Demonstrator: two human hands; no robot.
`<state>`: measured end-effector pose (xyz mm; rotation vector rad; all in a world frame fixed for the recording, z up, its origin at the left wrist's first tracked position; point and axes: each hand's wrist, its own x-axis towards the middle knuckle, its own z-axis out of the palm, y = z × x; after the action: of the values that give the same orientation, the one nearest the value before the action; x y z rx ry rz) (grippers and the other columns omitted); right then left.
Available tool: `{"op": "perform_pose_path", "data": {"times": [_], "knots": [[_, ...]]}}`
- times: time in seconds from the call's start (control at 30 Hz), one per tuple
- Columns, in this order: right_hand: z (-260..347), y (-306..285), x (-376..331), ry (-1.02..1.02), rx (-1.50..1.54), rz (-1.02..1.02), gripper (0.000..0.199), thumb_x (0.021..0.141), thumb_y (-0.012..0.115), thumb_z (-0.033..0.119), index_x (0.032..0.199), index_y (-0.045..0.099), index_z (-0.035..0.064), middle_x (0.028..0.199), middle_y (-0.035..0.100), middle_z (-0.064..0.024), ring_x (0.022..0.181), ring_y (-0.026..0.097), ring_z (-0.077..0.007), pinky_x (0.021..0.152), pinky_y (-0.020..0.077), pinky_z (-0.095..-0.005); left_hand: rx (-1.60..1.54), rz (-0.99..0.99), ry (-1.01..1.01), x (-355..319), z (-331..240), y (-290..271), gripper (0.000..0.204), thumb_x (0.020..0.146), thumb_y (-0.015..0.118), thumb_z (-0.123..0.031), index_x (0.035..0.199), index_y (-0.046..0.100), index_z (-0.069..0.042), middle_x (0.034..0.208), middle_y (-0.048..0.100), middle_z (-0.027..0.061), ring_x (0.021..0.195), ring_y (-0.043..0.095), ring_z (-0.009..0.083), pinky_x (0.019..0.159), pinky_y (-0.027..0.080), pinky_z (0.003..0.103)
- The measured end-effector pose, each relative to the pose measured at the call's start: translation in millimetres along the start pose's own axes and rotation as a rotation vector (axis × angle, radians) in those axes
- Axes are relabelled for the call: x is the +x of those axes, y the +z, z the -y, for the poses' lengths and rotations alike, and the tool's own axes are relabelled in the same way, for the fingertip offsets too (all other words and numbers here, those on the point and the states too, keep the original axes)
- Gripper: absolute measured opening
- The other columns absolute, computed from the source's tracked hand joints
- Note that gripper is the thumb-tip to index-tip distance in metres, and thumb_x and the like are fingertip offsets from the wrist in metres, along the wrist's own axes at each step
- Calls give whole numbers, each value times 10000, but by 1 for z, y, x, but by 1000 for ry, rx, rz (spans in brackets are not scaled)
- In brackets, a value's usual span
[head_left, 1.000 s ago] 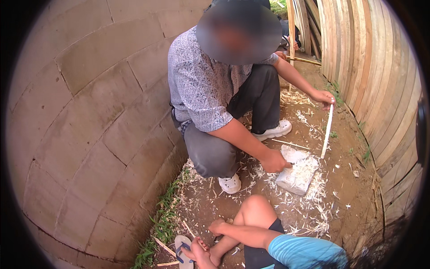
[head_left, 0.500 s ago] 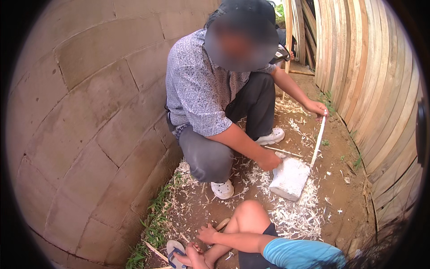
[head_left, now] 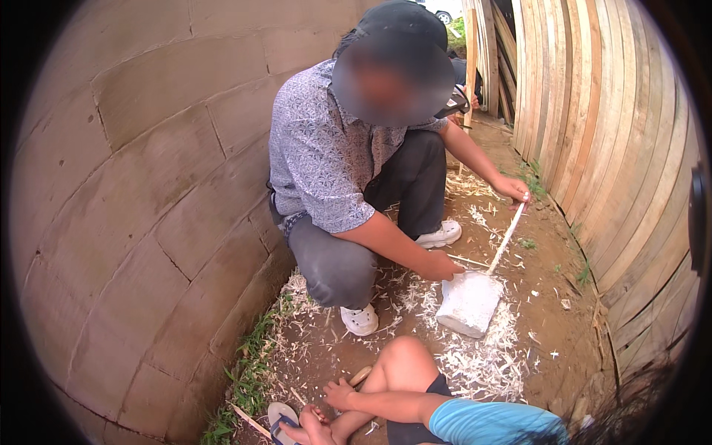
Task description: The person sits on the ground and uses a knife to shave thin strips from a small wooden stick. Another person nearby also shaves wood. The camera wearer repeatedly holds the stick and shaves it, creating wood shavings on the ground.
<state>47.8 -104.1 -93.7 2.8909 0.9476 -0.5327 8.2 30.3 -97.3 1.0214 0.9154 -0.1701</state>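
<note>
Two hands sit low at bottom centre: right hand (head_left: 340,393) splayed loose on the dirt, grasping nothing; left hand (head_left: 315,430) against the sandal (head_left: 282,414), grip unclear. Looks like a watching pause. Mid-frame, a squatting co-worker steadies a pale stick (head_left: 506,239) on a white block (head_left: 469,304); joining in would call for a reach up-frame.

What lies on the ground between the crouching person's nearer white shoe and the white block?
In the head view, only pale wood shavings lie scattered on the brown soil between the white shoe and the white block.
</note>
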Motion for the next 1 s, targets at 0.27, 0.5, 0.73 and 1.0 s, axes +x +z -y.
{"op": "perform_pose_path", "data": {"times": [0.27, 0.5, 0.73, 1.0], "knots": [[-2, 10, 1, 30, -25, -41, 279, 883, 546, 198, 1135, 662, 180, 1222, 538, -69, 1185, 462, -227, 874, 381, -464, 13, 11, -2, 5, 6, 2, 178, 892, 525, -256, 764, 515, -132, 584, 461, -10, 416, 395, 121, 381, 321, 242], [0, 8, 9, 106, 10, 14, 288, 902, 525, 190, 1157, 659, 179, 1235, 547, -87, 1205, 469, -251, 906, 365, -500, -8, 51, -7, 6, 5, -4, 185, 897, 523, -272, 767, 518, -141, 588, 466, -24, 420, 396, 111, 379, 313, 235], [-3, 7, 4, 121, 31, 71, 319, 908, 523, 182, 1208, 630, 184, 1254, 541, -93, 1236, 453, -267, 930, 350, -535, -92, -74, 31, -2, 9, 6, 823, 859, 577, -109, 1446, 67, -379, 581, 485, 34, 379, 416, 137, 347, 316, 260], [-30, -22, 6, 235, 185, 30, 376, 896, 542, 155, 1270, 575, 175, 1316, 521, -112, 1256, 460, -277, 940, 357, -570, -119, -116, 61, -6, 6, 2, 867, 870, 579, -106, 1464, 19, -397, 602, 509, 37, 395, 438, 133, 354, 306, 249]]}}
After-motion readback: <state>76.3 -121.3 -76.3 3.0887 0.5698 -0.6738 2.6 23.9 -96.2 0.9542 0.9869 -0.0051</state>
